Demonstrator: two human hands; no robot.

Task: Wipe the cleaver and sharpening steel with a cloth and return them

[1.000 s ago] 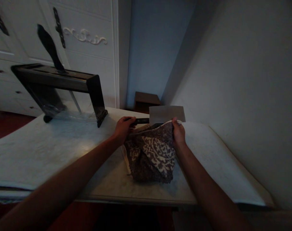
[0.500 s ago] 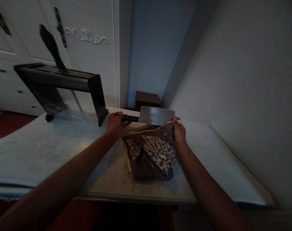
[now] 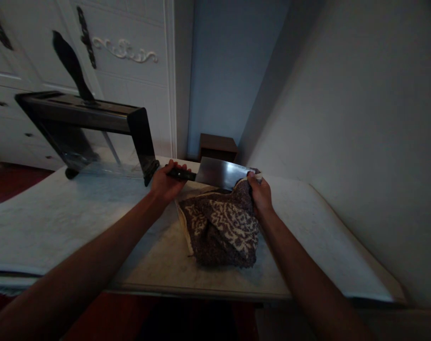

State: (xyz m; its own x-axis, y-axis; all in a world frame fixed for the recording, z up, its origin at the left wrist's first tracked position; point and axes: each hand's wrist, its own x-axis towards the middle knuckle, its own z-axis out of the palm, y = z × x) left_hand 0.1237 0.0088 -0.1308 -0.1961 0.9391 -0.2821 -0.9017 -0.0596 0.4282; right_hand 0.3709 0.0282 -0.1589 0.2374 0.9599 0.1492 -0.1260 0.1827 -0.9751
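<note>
Gripping the black handle [image 3: 183,174] of a cleaver [image 3: 217,173], the left hand [image 3: 166,183] is turned partly palm-up, its fingers curled loosely round the handle's end. With the blade as the middle of the dial, that hand sits at nine o'clock. Between three and four o'clock, the right hand [image 3: 261,194] is closed in a pinch on a brown cloth [image 3: 224,227] with cream patterning, its thumb on the near side and the cloth bunched about the blade's far end; its other fingers are mostly hidden.

The cleaver lies nearly level, its bare steel face catching light and its tip tilted slightly toward four o'clock. The rest of the cloth drops to six o'clock, spread in folds over the pale tabletop [image 3: 45,218].

Farther out, between nine and ten, a black-framed stand [image 3: 76,114] with a clear lower part rests on the tabletop, a dark upright handle [image 3: 71,66] rising from its top. Behind it, toward ten, is a white cabinet [image 3: 130,94] with scrolled trim. A brown box [image 3: 218,143] sits at twelve, beyond the table, and a grey wall [image 3: 343,118] fills two to three.
</note>
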